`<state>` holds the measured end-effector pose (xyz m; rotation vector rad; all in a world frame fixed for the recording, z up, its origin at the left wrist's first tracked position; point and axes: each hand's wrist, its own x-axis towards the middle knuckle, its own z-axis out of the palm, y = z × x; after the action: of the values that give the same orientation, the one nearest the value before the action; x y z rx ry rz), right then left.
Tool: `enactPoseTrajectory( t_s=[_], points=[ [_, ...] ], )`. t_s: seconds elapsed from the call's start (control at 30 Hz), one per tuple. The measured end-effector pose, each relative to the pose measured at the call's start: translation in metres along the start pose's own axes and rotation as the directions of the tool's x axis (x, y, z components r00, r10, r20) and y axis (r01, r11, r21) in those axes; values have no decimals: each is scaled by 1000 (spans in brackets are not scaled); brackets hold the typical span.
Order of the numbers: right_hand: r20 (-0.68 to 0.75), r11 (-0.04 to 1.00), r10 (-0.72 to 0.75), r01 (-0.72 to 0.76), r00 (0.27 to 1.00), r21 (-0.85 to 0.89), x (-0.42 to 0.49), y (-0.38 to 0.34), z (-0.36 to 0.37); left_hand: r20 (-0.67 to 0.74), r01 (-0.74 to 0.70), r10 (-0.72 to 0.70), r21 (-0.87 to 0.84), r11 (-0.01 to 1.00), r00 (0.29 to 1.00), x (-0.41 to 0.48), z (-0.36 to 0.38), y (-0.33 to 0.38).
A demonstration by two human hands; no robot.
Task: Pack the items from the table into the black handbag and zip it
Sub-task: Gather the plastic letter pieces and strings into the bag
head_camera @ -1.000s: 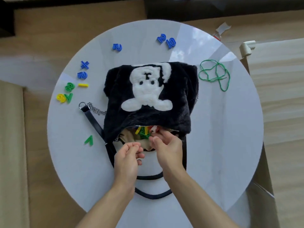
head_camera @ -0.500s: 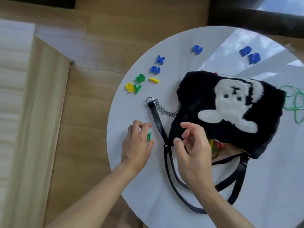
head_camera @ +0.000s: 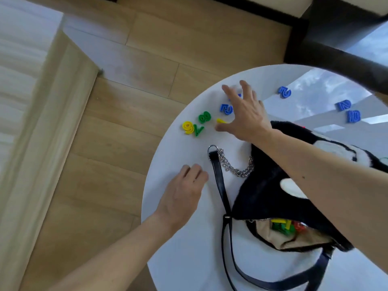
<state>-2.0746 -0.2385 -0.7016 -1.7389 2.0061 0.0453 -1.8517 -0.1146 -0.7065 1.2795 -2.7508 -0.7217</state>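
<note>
The black furry handbag (head_camera: 264, 192) with a white bear patch lies on the round white table (head_camera: 178, 259). Its zip mouth gapes toward me, showing green, yellow and red pieces (head_camera: 283, 226) inside. My right hand (head_camera: 245, 116) reaches across the bag with fingers spread, hovering over a blue number (head_camera: 226, 108) and a yellow bar (head_camera: 221, 121). My left hand (head_camera: 184, 192) rests knuckles-up left of the strap (head_camera: 218, 175), fingers curled over a small green piece that barely shows. A yellow 9 (head_camera: 187, 127), a green 7 (head_camera: 198, 130) and a green 8 (head_camera: 204, 117) lie at the table's left edge.
Three more blue numbers (head_camera: 285, 92) (head_camera: 344, 105) (head_camera: 353, 116) lie at the far side of the table. A metal chain (head_camera: 235, 166) joins strap and bag. The table's left edge drops to wooden floor (head_camera: 126, 143); pale furniture (head_camera: 31, 101) stands at the left.
My view has swung left. My right hand left the bag's mouth and reached out to the numbers at the far left. My left hand closed over the green piece by the strap.
</note>
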Motion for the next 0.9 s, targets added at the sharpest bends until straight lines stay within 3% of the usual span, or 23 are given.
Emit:
enactPoseTrajectory(
  t_s=[0.13, 0.2, 0.4, 0.57, 0.9],
  points=[
    [-3, 991, -110, 109, 994, -71, 3, 16, 1, -293, 71, -59, 30, 997, 954, 50, -23, -31],
    [-23, 986, -148, 146, 989, -77, 1, 19, 0, -356, 94, -64, 67, 993, 932, 75, -30, -40],
    [-30, 980, -198, 197, 980, -43, -10, 20, 2, -258, 21, 26, 178, 984, 966, 115, -20, -55],
    [-40, 981, -191, 192, 981, 4, -17, 16, 8, -222, -64, 102, 174, 983, 970, 122, -5, -68],
    [-61, 986, -169, 169, 984, -3, -26, -1, 17, -189, -76, 111, 184, 980, 976, 126, 2, -73]
  ],
)
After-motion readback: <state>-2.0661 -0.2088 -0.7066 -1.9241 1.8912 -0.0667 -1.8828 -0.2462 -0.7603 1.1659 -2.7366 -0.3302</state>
